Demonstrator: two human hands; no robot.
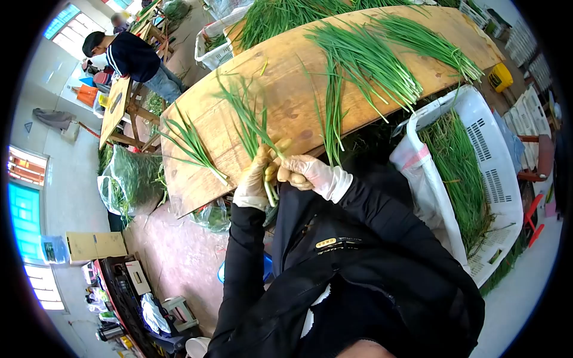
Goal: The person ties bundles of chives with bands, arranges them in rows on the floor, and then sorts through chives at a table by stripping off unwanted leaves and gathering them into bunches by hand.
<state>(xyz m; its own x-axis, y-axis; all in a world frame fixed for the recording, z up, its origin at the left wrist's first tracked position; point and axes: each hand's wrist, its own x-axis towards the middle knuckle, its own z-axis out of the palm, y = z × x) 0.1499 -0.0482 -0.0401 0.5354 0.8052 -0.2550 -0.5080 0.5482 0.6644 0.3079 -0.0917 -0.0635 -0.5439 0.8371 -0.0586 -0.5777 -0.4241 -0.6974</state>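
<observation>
Both my hands wear pale gloves and meet at the near edge of the wooden table point(286, 80). My left hand point(258, 173) is wrapped round a small bunch of green stalks point(243, 122), whose pale ends stick out below the fist. Close beside it, my right hand point(304, 173) is closed, its fingers pinching at a stalk from the same bunch. A few loose stalks point(194, 146) lie to the left on the table. On the right lie a thin bundle point(333, 113), a large bundle point(376, 65) and another bundle point(427, 45).
A white crate point(492, 173) with green stalks stands at the right. Plastic bags of greens point(134, 179) sit left of the table. A person in dark clothes point(140, 59) bends over another table point(116, 110). More greens point(286, 21) lie beyond the table.
</observation>
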